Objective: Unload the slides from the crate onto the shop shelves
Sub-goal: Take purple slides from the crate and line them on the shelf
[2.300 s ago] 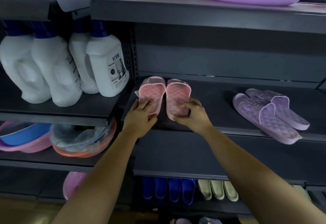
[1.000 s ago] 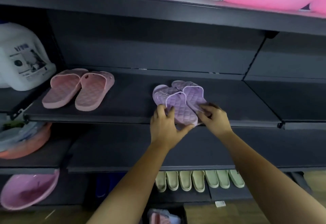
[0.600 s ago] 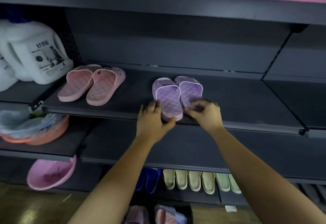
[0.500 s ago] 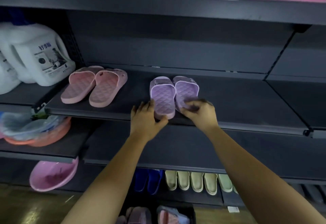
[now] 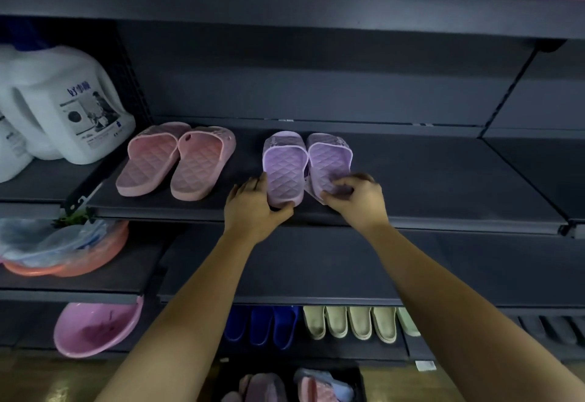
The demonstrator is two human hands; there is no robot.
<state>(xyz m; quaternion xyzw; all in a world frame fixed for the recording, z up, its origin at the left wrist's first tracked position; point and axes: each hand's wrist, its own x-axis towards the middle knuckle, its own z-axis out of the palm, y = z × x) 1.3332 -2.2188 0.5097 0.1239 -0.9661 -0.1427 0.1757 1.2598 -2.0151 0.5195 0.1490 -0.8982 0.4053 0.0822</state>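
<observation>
You've squared the lilac slides [image 5: 285,167] toe-in on the middle shelf [image 5: 443,186], nearer the pink pair [image 5: 177,161]; left grip [image 5: 253,208] cups one heel; right grip [image 5: 357,199] pinches the other; more wait in the crate [image 5: 278,367].

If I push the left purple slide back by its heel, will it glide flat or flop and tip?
Probably glides flat: the left purple slide lies sole-down on the smooth shelf. Likely light and bendy, given its moulded quilted body. The left hand gripping its heel should steer it without tipping.
</observation>
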